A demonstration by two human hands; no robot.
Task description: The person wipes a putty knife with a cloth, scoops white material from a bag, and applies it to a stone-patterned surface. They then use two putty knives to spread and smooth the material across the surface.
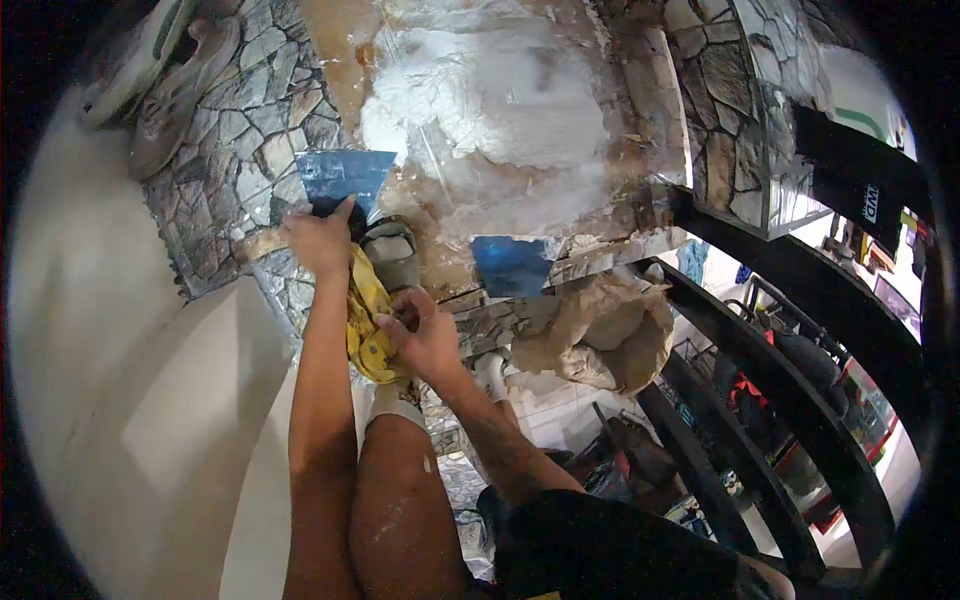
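My left hand (320, 243) is closed on the dark handle of a putty knife with a wide blue blade (347, 174), which lies against the stone-patterned surface. A yellow patterned cloth (368, 310) hangs between my two hands. My right hand (425, 338) has its fingers curled at the cloth's right edge, thumb against it. A second blue blade (512, 265) rests at the near edge of a board (440, 270) bearing a heap of white powder (490, 100). Just right of my left hand is a rounded grey-white thing (392, 250), perhaps a shoe tip.
An open brown paper bag (610, 335) stands below the board. Black railing bars (770, 390) run down the right side, with household items beyond. A pale wall (130, 330) is on the left. Shoes (180, 90) sit at upper left on the stone-patterned surface (250, 120).
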